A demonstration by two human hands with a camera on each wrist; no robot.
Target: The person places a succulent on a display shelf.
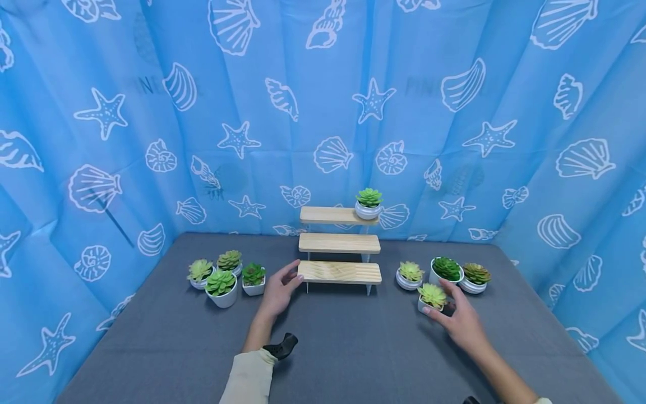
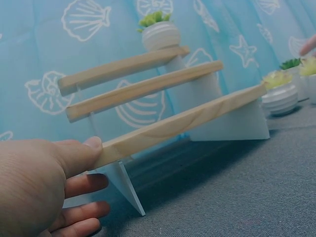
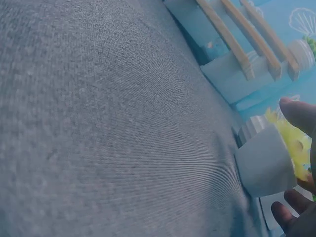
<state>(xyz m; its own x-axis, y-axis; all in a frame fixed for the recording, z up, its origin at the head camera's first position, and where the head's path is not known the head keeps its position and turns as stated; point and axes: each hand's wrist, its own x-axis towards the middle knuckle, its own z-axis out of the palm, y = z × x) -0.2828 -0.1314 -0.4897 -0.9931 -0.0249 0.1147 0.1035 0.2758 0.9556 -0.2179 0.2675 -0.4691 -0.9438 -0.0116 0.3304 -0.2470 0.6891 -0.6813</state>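
A three-tier wooden shelf [image 1: 339, 271] stands near the back of the grey table. My left hand [image 1: 278, 290] grips the left end of its lowest board, thumb on the front edge; in the left wrist view other fingers [image 2: 84, 210] hang loose below the board. On the right, my right hand [image 1: 461, 322] is spread around a light green succulent in a white pot [image 1: 431, 298]. In the right wrist view the thumb [image 3: 298, 112] appears apart from that white pot [image 3: 266, 160]. Contact by the other fingers is partly hidden.
A potted succulent [image 1: 369, 204] sits on the top board's right end. Several more stand left of the shelf, including one in a square pot [image 1: 253, 279]. Beside my right hand are a dark green plant [image 1: 447, 269], a reddish one [image 1: 475, 278] and a pale one [image 1: 410, 275].
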